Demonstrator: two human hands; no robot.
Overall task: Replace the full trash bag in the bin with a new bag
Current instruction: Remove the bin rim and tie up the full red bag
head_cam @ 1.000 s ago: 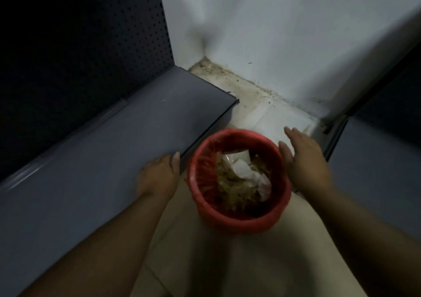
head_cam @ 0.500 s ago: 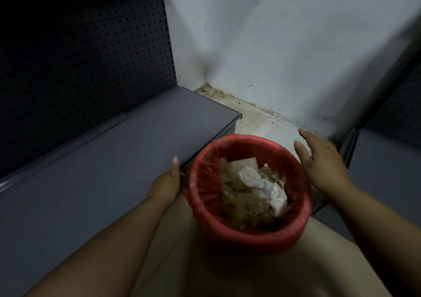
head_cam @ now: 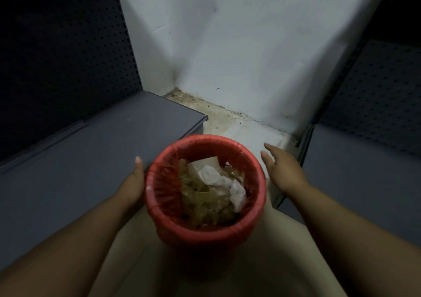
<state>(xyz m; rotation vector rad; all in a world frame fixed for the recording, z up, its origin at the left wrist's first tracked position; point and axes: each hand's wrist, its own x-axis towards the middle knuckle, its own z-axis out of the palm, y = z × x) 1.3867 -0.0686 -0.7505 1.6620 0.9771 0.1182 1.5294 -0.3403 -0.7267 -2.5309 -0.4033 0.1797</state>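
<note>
Hands [head_cam: 134,180] [head_cam: 281,168] now nearer bin [head_cam: 205,230] sides.

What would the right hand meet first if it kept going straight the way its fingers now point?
The right hand points away and slightly left, past the bin. It would likely meet the floor near the wall first, though depth is unclear.

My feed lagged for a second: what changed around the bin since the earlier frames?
The left hand has closed in against the bin side; whether it grips is unclear. The right hand stays open just off the rim, not touching. The red bag remains over the rim, trash inside, bin on the floor.
</note>
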